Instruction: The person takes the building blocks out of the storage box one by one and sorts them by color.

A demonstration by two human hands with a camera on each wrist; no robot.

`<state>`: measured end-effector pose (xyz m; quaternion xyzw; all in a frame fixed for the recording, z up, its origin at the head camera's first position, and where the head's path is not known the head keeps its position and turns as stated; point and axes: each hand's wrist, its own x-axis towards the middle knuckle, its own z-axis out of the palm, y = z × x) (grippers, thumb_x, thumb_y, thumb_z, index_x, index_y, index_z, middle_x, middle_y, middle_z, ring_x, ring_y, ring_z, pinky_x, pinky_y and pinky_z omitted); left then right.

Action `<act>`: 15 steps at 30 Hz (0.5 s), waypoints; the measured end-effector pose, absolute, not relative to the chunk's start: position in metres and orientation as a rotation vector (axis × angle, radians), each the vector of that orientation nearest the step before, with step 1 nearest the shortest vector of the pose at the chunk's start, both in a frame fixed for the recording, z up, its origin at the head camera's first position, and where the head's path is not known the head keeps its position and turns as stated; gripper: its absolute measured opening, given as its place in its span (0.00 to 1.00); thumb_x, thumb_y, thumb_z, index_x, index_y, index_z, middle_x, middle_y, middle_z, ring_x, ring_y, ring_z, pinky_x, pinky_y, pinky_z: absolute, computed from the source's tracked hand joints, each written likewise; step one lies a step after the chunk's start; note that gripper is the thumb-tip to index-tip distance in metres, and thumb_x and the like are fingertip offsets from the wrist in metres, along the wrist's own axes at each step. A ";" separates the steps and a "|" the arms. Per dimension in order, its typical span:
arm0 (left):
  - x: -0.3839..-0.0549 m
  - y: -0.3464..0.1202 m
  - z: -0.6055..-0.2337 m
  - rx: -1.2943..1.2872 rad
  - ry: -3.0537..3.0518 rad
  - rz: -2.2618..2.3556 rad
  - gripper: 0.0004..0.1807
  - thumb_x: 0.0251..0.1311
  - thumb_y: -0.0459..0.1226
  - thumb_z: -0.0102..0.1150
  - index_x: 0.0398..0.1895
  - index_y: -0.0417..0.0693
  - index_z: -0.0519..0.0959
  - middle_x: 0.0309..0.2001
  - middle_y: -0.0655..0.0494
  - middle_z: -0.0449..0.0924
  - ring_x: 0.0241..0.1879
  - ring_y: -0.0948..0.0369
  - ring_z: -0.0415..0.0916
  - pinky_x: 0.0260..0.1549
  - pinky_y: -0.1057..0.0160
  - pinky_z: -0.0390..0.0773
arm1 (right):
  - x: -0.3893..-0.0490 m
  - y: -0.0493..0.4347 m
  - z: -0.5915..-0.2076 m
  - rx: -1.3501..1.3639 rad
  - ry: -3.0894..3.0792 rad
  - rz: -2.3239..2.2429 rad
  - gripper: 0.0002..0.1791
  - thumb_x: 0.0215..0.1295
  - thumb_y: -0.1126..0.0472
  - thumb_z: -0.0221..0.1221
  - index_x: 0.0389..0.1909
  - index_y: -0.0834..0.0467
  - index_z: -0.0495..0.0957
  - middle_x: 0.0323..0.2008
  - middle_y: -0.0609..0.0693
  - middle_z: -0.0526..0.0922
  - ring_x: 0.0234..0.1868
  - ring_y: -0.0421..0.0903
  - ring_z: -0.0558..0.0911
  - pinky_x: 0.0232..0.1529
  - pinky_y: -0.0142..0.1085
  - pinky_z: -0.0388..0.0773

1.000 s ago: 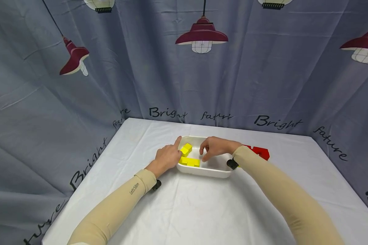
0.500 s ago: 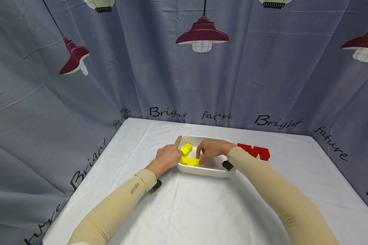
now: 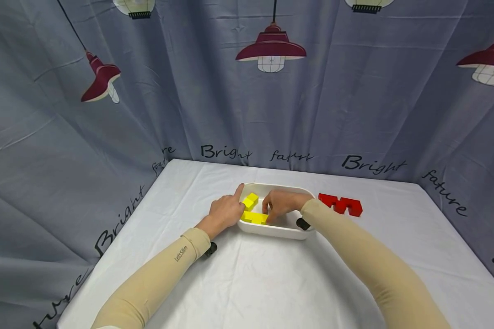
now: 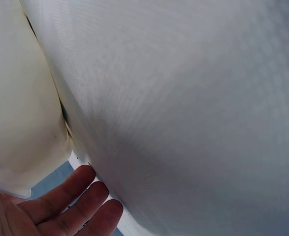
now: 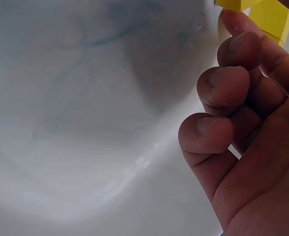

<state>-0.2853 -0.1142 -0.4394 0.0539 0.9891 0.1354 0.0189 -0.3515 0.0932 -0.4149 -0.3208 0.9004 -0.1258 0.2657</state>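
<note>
A white rectangular tray holds yellow blocks. My left hand holds its left end, index finger along the rim and thumb over the inner side; in the left wrist view, three fingertips lie low by the tray's outer wall. My right hand reaches into the tray, thumb and index finger at the right end of the longer yellow block. The right wrist view shows the index fingertip against a yellow block, the other fingers curled. A smaller yellow block lies behind the long one.
Two red notched blocks lie on the white tablecloth just right of the tray, partly behind the right forearm. A grey-blue curtain with printed lamps hangs behind and to the sides of the table.
My right hand has moved left and down inside the tray to the end of the long yellow block. More of the red blocks now shows. The left hand stays at the rim.
</note>
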 end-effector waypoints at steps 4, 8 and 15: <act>-0.285 -0.114 -0.440 0.179 3.080 0.410 0.37 0.70 0.44 0.39 0.82 0.58 0.47 0.50 0.48 0.84 0.41 0.55 0.79 0.35 0.51 0.79 | -0.352 0.093 -0.415 -0.909 2.446 -0.322 0.12 0.51 0.54 0.75 0.34 0.50 0.84 0.29 0.45 0.81 0.32 0.42 0.75 0.37 0.34 0.73; -0.286 -0.114 -0.440 0.177 3.086 0.409 0.37 0.70 0.44 0.39 0.82 0.58 0.47 0.51 0.48 0.84 0.42 0.55 0.79 0.34 0.51 0.79 | -0.352 0.094 -0.415 -0.937 2.453 -0.322 0.12 0.51 0.54 0.76 0.33 0.50 0.84 0.27 0.44 0.80 0.30 0.42 0.75 0.36 0.34 0.72; -0.285 -0.114 -0.440 0.173 3.078 0.422 0.37 0.71 0.44 0.39 0.82 0.58 0.47 0.52 0.47 0.83 0.45 0.54 0.81 0.36 0.50 0.79 | -0.353 0.097 -0.413 -0.946 2.444 -0.331 0.10 0.52 0.56 0.74 0.33 0.51 0.83 0.26 0.45 0.78 0.30 0.42 0.74 0.34 0.34 0.70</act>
